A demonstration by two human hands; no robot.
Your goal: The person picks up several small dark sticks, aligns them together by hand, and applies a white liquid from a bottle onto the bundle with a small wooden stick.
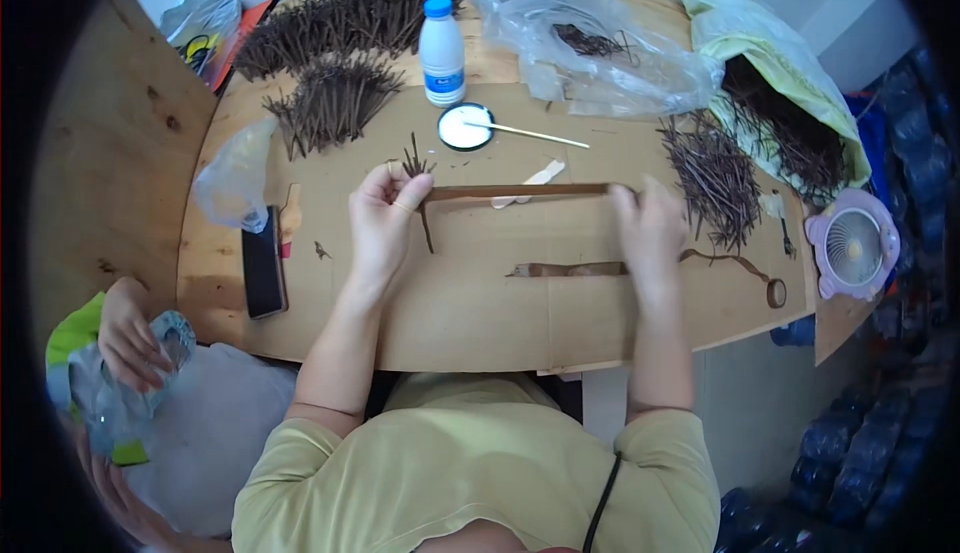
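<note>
My left hand (pixel 385 208) pinches a small bunch of dark brown twigs (pixel 416 161) between thumb and fingers, above the middle of the cardboard. A flat strip of brown tape (pixel 520 192) runs taut from the twigs to my right hand (pixel 650 228), which is closed on its other end and slightly blurred. Beyond my right wrist, a loose length of the tape trails to a small brown tape roll (pixel 776 293). A thicker brown wrapped stick (pixel 570 269) lies on the cardboard beside my right forearm. Just behind the taut strip rests a pale wooden stick (pixel 535 185).
Twig bundles (pixel 335 103) line the back left; more twigs (pixel 712 178) lie right, beside an open sack (pixel 780 83). Behind stand a white bottle (pixel 442 58) and a dish of white paste (pixel 466 127). A phone (pixel 263 263), a fan (pixel 855 245) and another person's hand (pixel 130 338) flank me.
</note>
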